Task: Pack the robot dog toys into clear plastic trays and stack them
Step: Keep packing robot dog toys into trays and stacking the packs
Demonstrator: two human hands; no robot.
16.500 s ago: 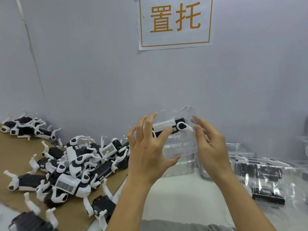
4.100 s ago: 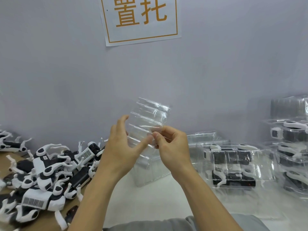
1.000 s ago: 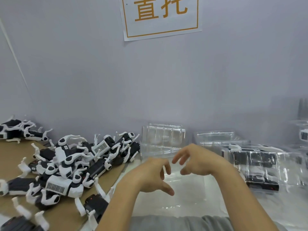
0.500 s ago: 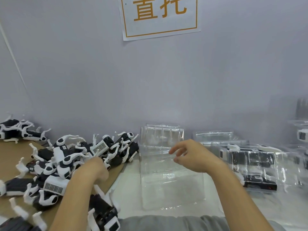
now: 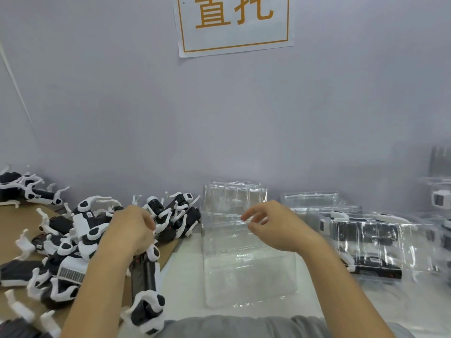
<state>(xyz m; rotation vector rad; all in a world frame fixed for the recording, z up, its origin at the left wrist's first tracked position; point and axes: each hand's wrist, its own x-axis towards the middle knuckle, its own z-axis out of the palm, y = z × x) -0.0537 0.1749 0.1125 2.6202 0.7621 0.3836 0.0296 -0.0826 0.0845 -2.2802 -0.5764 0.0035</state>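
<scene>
The left hand (image 5: 131, 230) curls around a robot dog toy (image 5: 146, 284) at eight o'clock; its long axis runs toward me. The empty clear tray (image 5: 246, 272) lies at three o'clock, beneath the loosely curled, empty right hand (image 5: 273, 225).

A black-and-white robot dog toy (image 5: 146, 284) is being gripped at its upper end by the left hand (image 5: 133, 231), while the right hand (image 5: 273, 224) is being held loosely curled above the open clear tray (image 5: 244, 269) beside that grip.
</scene>
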